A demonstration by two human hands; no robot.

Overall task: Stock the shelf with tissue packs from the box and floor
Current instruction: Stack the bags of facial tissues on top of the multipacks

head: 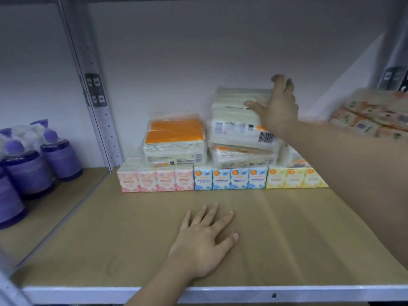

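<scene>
Nearest the camera, along the bottom of the frame, runs the white front edge of the shelf [242,291], its brown board reaching back toward the wall. The left hand [204,244] lies flat on that board at lower centre, fingers straight and slightly spread, holding nothing; it looks to be bracing the person's lean.

Further back, across the middle of the frame, a front row of small tissue packs stands side by side: pink packs [154,181] at left, blue packs [230,178] in the centre, yellow packs [295,177] at right. Behind and above them rest larger wrapped bundles, an orange-topped bundle [175,140] at left and, just beside it, a tilted stack of pale bundles [240,127].

The right hand [277,107] reaches in from the right edge to the top of that stack. Its thumb presses on the front face and its fingers stretch over the upper right corner, fairly wide and mostly straight (motion blur hides whether the fingertips curl behind the pack). The step in hand appears to be settling the topmost bundle on the stack.

The stack leans, so the next move likely calls for squaring the bundles against the wall before letting go, then going back for more packs; neither box nor floor is in view.

At the right edge another blurred pile of orange-printed packs [373,115] sits well apart. At far left, beyond the upright post [97,111], stand purple pump bottles [44,155].
</scene>
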